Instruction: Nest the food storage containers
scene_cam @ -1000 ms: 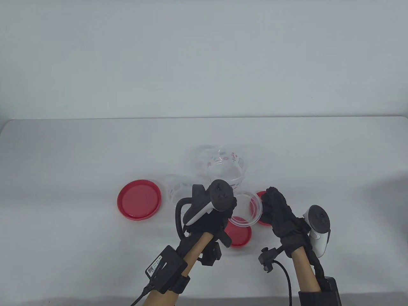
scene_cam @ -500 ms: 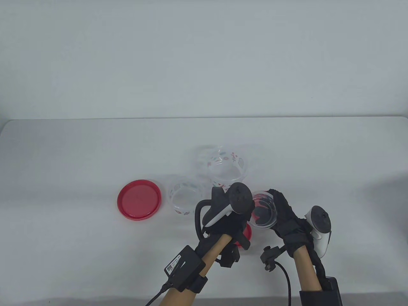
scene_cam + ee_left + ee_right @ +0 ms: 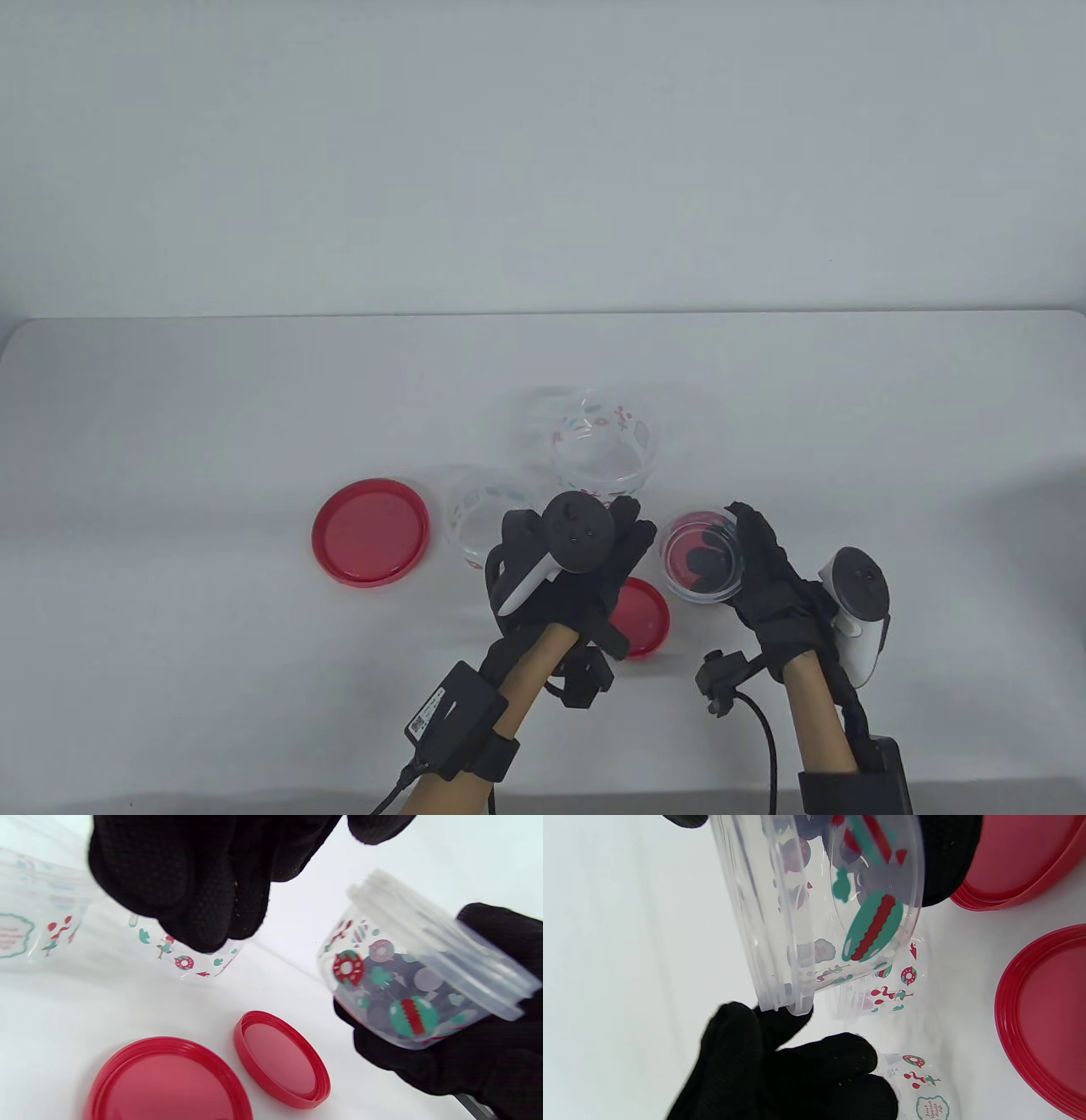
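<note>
Large red lid (image 3: 370, 532) lies flat at left of centre on the white table (image 3: 170, 424). Just right of it, medium clear printed container (image 3: 484, 518), the left hand (image 3: 577, 560) over its right side, fingers loosely spread (grip cannot be told). Largest clear container (image 3: 604, 441) behind, at centre. Small red lid (image 3: 642, 618) below. Right of centre, right hand (image 3: 764, 577) holds the small clear container (image 3: 702, 556), tilted, lifted off the table.

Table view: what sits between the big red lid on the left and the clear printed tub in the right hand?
In the table view, a medium clear printed container and the left hand above it, with a small red lid just nearer the camera.
</note>
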The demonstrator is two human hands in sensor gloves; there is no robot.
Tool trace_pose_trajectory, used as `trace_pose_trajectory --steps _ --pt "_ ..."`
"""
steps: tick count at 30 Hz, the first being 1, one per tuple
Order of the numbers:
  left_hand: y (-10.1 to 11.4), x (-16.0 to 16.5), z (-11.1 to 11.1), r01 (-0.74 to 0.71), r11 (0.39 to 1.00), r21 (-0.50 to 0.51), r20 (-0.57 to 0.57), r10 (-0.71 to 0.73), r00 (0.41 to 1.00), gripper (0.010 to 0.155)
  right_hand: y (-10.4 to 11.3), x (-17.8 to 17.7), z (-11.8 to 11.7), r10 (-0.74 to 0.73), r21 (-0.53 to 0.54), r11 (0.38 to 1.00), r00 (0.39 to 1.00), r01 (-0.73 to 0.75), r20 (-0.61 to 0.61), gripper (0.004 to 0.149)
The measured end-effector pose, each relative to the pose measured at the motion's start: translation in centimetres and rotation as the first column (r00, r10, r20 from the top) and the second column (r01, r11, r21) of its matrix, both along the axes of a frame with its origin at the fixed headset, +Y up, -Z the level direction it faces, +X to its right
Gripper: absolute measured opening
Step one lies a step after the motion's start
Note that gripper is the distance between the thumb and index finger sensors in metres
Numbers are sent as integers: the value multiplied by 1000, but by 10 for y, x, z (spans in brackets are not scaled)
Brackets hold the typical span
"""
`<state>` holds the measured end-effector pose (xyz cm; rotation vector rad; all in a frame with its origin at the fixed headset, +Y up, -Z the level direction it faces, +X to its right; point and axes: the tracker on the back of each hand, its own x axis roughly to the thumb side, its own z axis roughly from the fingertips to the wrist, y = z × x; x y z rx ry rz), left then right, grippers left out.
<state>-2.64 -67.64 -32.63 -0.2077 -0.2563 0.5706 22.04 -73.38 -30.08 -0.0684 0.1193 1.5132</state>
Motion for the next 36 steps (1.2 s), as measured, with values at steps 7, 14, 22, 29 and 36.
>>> trace_pose_trajectory --steps 7,14,22,29,36 --pt "-29 -5 -4 58 997 -53 -12 -59 998 62 1 1 0 -7 -3 1000 1000 7 4 72" --pt "-59 3 -8 221 968 -119 -1 -223 975 61 1 1 0 -10 -7 1000 1000 10 4 72" --pt "-89 13 -17 395 894 -212 18 -401 916 63 1 0 0 -8 -17 1000 1000 8 -1 72" --pt "-96 24 -19 513 835 -198 24 -519 854 49 0 0 0 0 -25 1000 1000 -1 -4 72" --pt "-97 27 -18 528 831 -178 -15 -538 843 39 0 -1 -1 9 -21 1000 1000 -10 -14 72"
